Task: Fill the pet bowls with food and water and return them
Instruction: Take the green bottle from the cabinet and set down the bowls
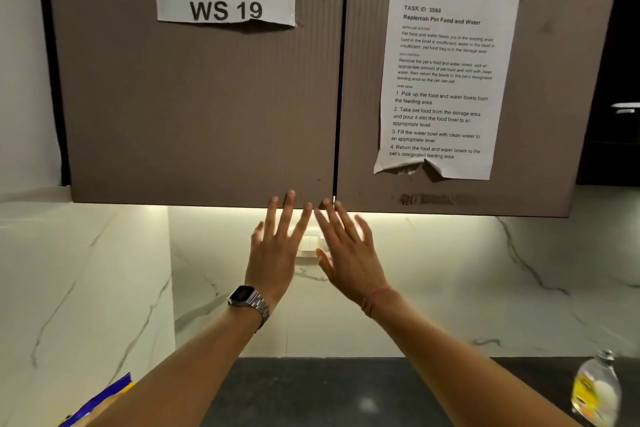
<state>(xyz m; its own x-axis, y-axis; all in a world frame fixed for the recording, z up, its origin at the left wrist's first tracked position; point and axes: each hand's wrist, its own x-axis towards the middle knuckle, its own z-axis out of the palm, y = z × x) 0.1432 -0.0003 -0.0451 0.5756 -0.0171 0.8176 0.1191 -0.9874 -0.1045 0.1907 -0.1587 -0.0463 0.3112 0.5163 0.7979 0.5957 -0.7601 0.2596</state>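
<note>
Both hands, left hand (277, 250) and right hand (349, 253), spread flat, empty, at cabinet doors' (201, 107) bottom edge; no bowls visible; handleless doors look stiff, light, so I'd hook under the lower edge.

Dark countertop (346, 392) bears a clear bottle (596, 392) (yellow label)

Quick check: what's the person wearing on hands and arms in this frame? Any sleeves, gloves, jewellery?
No gloves and no sleeves in view; both forearms are bare. The left hand has a silver metal-link wristwatch with a dark rectangular digital face on its wrist. The right hand has a thin reddish thread band around its wrist. No rings that I can make out.
</note>
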